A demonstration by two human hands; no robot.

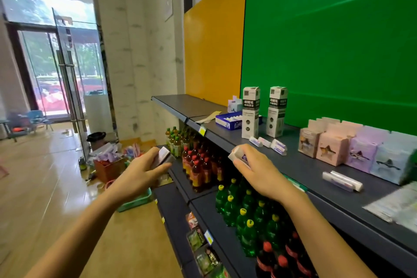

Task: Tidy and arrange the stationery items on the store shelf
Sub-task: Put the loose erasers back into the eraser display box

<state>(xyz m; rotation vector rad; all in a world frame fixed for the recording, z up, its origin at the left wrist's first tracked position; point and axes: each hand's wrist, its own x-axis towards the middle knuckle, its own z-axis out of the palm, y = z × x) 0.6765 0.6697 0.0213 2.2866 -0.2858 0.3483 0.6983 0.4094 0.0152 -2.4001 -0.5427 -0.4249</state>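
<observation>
My left hand (pixel 144 170) grips a small white-and-purple eraser box (pixel 163 157) in the air, left of the shelf. My right hand (pixel 255 170) holds a similar white eraser box (pixel 239 155) at the front edge of the dark top shelf (pixel 300 165). Three more small white boxes (pixel 269 144) lie on the shelf just beyond my right hand. Behind them stand two tall white-and-black cartons (pixel 251 112), (pixel 276 111) and an open blue box (pixel 228 120). Pastel boxes (pixel 352 148) line the right, with long white packs (pixel 342 181) in front.
Clear plastic packets (pixel 397 206) lie at the shelf's far right. Lower shelves hold red, brown and green drink bottles (pixel 243 207). On the wooden floor to the left sit an orange bin (pixel 108 168) of goods and a green tray (pixel 137 202). A green backboard (pixel 334 47) rises behind the shelf.
</observation>
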